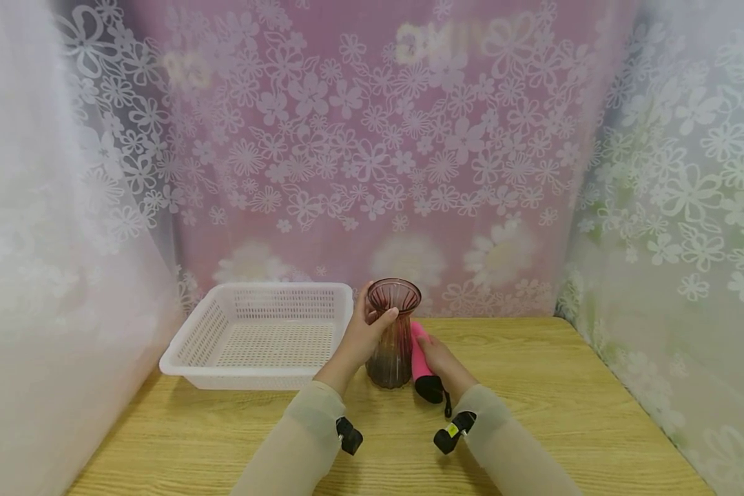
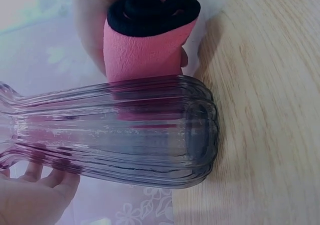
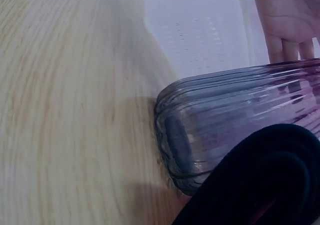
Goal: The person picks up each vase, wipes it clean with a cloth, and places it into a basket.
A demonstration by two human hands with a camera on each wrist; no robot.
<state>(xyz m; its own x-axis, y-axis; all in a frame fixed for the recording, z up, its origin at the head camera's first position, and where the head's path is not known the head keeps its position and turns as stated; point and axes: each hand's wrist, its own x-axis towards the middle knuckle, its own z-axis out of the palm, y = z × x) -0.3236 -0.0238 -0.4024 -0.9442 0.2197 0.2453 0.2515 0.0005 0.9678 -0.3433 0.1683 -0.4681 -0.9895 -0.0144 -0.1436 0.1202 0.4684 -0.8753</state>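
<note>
A ribbed glass vase (image 1: 392,344), reddish at the flared top and greyish below, is upright with its base at the wooden tabletop. Around its neck my left hand (image 1: 368,331) grips it, thumb in front; the left wrist view shows fingertips (image 2: 62,180) against the glass. To the vase's right, my right hand (image 1: 440,355) holds a rolled pink cloth-like item (image 1: 419,355) with a black end and a black hanging loop. This pink roll (image 2: 145,55) lies close along the vase's side in the left wrist view. Its black end (image 3: 260,170) hides part of the vase in the right wrist view.
Left of the vase stands a white perforated plastic basket (image 1: 248,379) with nothing visible inside. The wooden table (image 1: 521,399) spreads to the right and front. Flower-patterned curtains (image 1: 372,138) enclose the back and both sides.
</note>
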